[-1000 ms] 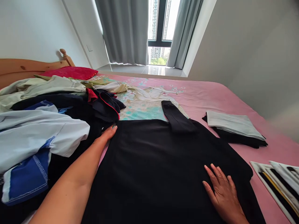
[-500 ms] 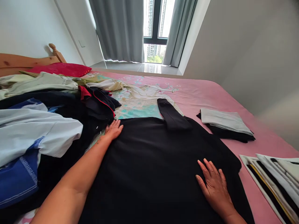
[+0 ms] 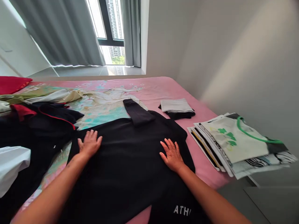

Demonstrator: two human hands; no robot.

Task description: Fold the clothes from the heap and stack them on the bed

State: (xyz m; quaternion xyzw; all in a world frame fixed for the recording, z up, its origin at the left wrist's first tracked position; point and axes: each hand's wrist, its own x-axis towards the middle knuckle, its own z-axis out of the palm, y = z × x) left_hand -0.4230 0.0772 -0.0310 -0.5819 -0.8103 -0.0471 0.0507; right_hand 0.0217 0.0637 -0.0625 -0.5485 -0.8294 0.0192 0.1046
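Observation:
A black long-sleeved top [image 3: 126, 155] lies spread across the bed in front of me. One of its sleeves [image 3: 138, 112] is folded over near the far edge, and white letters [image 3: 182, 210] show at its near right part. My left hand [image 3: 90, 143] rests flat on the upper left of the garment, fingers apart. On the right side of the cloth, my right hand [image 3: 172, 155] lies palm down with its fingers spread. Neither hand grips anything.
Unfolded clothes [image 3: 39, 124] are heaped at the left, with a red cushion [image 3: 14, 84] behind. A small folded pile [image 3: 177, 105] sits on the pink bedsheet [image 3: 161, 88]. At the bed's right edge stands a taller stack of folded shirts [image 3: 243, 146]. Beyond are grey curtains [image 3: 65, 34].
The view has turned right, bringing the whole shirt stack and the white letters into sight. My left hand has shifted inward on the black top; both hands remain flat on it.

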